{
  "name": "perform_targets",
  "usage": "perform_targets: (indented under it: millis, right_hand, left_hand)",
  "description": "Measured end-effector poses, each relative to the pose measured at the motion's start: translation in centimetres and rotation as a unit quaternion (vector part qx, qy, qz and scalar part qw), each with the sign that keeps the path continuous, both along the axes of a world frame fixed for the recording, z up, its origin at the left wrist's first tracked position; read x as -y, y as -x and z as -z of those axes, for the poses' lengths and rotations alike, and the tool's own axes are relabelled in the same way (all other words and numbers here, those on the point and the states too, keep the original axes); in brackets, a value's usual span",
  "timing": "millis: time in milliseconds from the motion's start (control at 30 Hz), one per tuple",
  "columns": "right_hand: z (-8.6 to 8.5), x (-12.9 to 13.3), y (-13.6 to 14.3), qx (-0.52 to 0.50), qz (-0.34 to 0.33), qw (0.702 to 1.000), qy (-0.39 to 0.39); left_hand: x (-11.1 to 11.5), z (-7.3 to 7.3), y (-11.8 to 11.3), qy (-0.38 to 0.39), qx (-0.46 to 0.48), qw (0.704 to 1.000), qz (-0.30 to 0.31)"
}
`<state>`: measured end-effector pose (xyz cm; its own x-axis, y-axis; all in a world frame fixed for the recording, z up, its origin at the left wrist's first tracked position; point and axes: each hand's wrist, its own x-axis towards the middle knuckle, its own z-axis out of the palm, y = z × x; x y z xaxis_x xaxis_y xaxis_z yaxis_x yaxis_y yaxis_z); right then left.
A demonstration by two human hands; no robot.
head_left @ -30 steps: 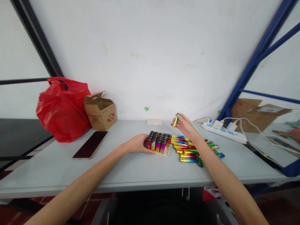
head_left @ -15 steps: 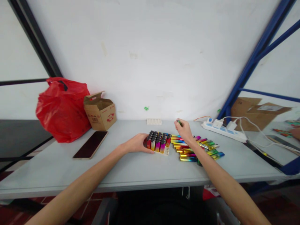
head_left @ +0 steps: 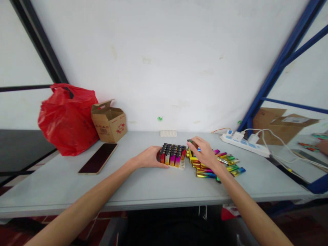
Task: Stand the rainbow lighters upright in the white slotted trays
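Seated at a pale gray desk (head_left: 143,188), you brace a white tray (head_left: 182,164) of upright lighters (head_left: 172,155) with your left hand (head_left: 151,157), its fingers and thumb gripping the tray's left end, midway between the desk's front and back edges. Your right hand (head_left: 202,150) pinches a green-topped lighter (head_left: 190,141) between thumb and fingers, just beyond the tray's right end. Beneath and beside that hand, toward the desk's right edge, metallic lighters (head_left: 206,175) lie loose in a many-colored spread. A second white tray (head_left: 168,133) sits at the desk's back edge, by the wall. On your left, a dark-screened phone (head_left: 98,158) lies flat, while an open carton (head_left: 109,124) and a red plastic bag (head_left: 69,119) stand near the back left corner; a white power strip (head_left: 244,145) with plugged-in chargers runs near the back right corner.
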<state>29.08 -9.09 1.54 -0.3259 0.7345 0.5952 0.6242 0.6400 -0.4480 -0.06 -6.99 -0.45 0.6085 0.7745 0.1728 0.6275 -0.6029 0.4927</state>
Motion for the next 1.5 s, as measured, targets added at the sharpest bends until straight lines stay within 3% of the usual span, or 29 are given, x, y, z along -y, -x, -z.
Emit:
perform_targets:
  millis: [100,367,600,700,833,1000,1167,1333,1500]
  right_hand:
    - [1.1,1.0,-0.5,0.071,0.014,0.997,0.025]
    - [3.8,0.5,-1.2,0.115,-0.035,0.99,0.067]
    - [2.6,-0.5,-0.1,0.155,-0.014,0.985,0.071]
    - [1.5,-1.5,-0.7,0.104,-0.037,0.989,0.099]
    - [0.3,-4.2,-2.1,0.023,-0.009,0.995,0.096]
    - [-0.1,-7.9,-3.4,0.136,-0.059,0.979,0.138]
    - [1.3,-9.3,-4.6,0.187,-0.033,0.954,0.233]
    - [2.7,-9.6,-5.0,0.147,-0.038,0.971,0.187]
    - [2.6,-9.4,-4.6,0.059,0.002,0.993,0.105]
  left_hand:
    - [0.1,-0.1,0.0,-0.001,0.004,1.0,-0.003]
    - [-0.1,0.1,0.0,0.005,0.007,1.0,0.003]
    - [-0.3,0.2,0.1,0.009,0.012,1.0,0.004]
    - [-0.2,0.1,0.1,0.008,0.004,1.0,0.012]
    - [-0.3,0.0,0.1,-0.002,-0.008,1.0,0.011]
    - [-0.4,0.2,0.1,-0.001,-0.007,1.0,0.001]
    - [-0.4,0.2,0.1,-0.012,-0.022,1.0,-0.006]
    - [-0.2,0.2,0.0,-0.021,-0.026,0.999,-0.019]
    - [-0.2,0.2,-0.1,-0.031,-0.03,0.999,-0.022]
